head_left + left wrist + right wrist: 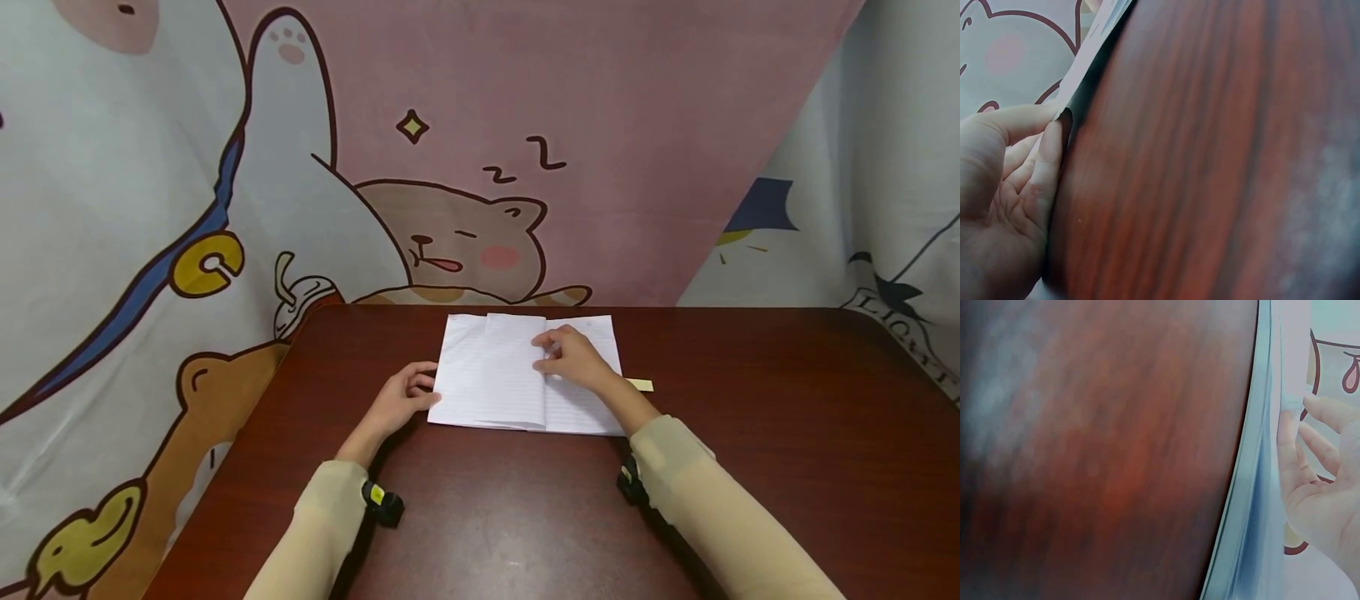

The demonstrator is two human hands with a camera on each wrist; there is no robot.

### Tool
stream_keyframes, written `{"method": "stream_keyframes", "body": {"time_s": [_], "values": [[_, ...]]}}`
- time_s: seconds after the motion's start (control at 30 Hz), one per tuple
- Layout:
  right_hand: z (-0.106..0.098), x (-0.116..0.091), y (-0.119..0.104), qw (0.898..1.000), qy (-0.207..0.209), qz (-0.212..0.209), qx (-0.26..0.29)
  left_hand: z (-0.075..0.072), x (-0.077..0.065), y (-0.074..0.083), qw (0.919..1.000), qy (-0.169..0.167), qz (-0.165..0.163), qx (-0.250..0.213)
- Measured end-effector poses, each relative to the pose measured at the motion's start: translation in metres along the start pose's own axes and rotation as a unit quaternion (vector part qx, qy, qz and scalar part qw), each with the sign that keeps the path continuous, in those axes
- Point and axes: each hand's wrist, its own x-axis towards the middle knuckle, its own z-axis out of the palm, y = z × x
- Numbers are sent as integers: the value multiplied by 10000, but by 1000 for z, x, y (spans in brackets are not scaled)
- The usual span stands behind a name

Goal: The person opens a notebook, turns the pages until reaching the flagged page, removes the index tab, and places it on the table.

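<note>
A ruled notebook lies spread on the dark wooden table, its pages white and mostly bare. At its left edge my left hand pinches the cover and pages between thumb and fingers; the left wrist view shows the thumb and a fingertip meeting at the corner. My right hand lies over the right-hand page, thumb and forefinger apart, their tips right at the middle fold. In the right wrist view its fingers are loosely bent beside the upright-looking page edge.
A pale yellow strip sticks out past the notebook's right side. The table reaches to a cartoon-printed cloth hanging behind and at the left. Black wrist cameras sit below both sleeves.
</note>
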Motion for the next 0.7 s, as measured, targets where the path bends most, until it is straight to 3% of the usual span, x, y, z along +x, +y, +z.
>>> {"method": "stream_keyframes", "body": {"time_s": [0.23,0.37,0.47,0.6,0.7], "values": [[5,0,-2,9990,87,-314,294,-1,0,-1,10000,-56,-29,-40],[10,3,-5,9995,-31,-214,223,-2,0,-3,9998,-67,10,-171],[15,6,-10,9998,-173,1,104,-1,7,-17,9996,-53,75,-284],[20,8,-18,9996,-267,-23,27,1,17,-35,9995,-5,125,-307],[23,8,-21,9993,-364,-58,6,1,18,-36,9996,20,112,-277]]}}
